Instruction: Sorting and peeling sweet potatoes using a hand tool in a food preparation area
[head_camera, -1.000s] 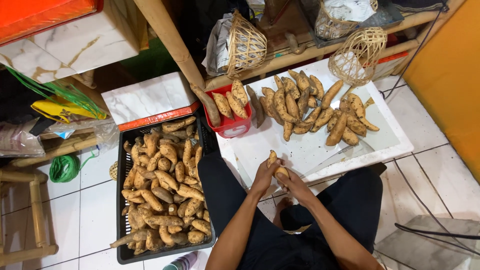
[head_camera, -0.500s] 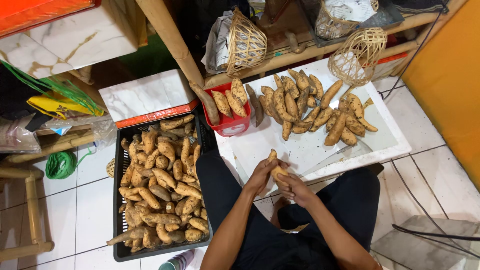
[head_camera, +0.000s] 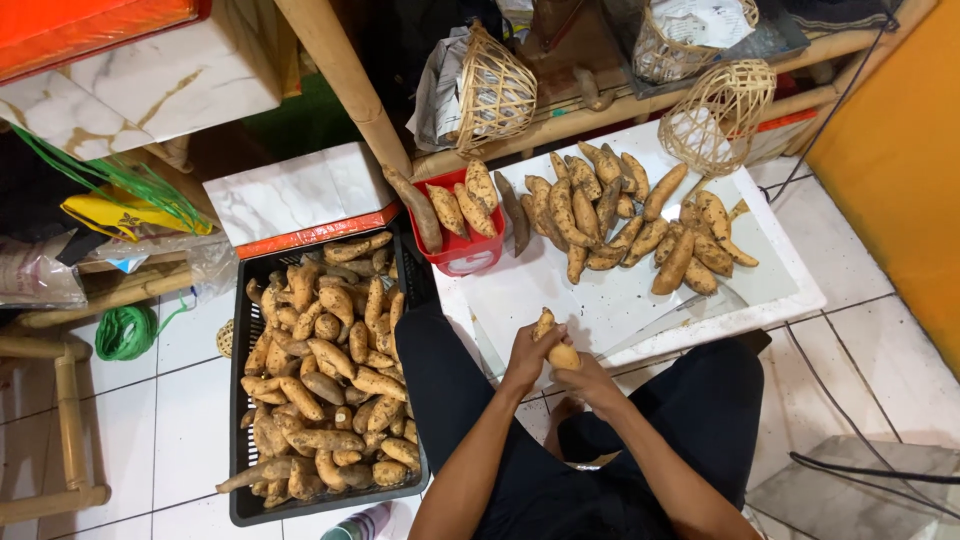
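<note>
We hold one sweet potato (head_camera: 553, 340) in both hands over the near edge of the white board (head_camera: 780, 290), just above our lap. Our left hand (head_camera: 527, 358) is wrapped around its lower left side with the fingers closed on it, and our right hand (head_camera: 585, 378) grips it from the right and below, also closed tight, so only the top end and a patch of the middle show. To our left sits a black crate (head_camera: 240, 440) full of sweet potatoes. On the far part of the board lies a pile of sweet potatoes (head_camera: 640, 225), with a red tub (head_camera: 462, 250) holding a few more beside it. Two woven baskets (head_camera: 720, 115) stand behind the board.
</note>
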